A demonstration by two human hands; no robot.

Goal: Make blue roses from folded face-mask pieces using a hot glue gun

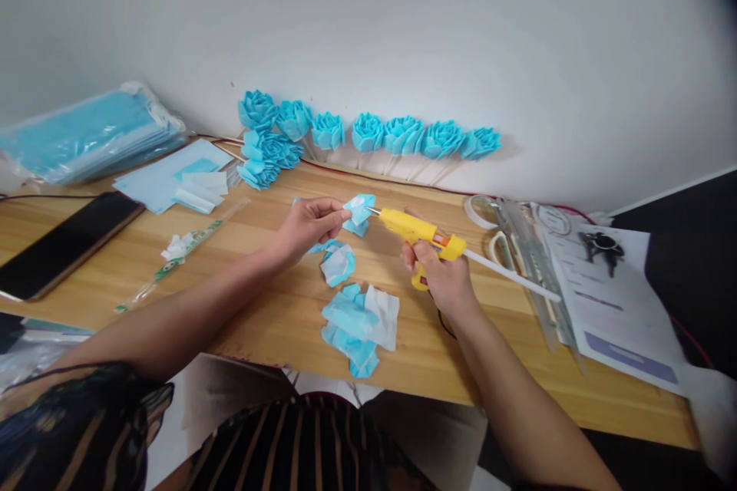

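Between the thumb and fingers of my left hand (308, 229) is a small blue petal (361, 207), its pale inner side facing me. My right hand (441, 276) is wrapped around the handle of a yellow hot glue gun (410, 227). The gun's metal tip points left and sits at the petal's right edge; I cannot tell whether it touches. A long white glue stick (512, 274) juts from the back of the gun. Below my left hand lie a few curled blue and white petals (338, 265). Nearer the table edge rests a loose pile of petals (360, 322).
Several blue flowers (367, 132) on sticks lean along the wall. At left are a bag of blue sheets (92, 130), cut sheets (173, 173), a phone (66, 244) and a clear plastic wrapper (181, 253). Tape rolls (482, 211), papers (610, 284) and keys (603, 248) lie right.
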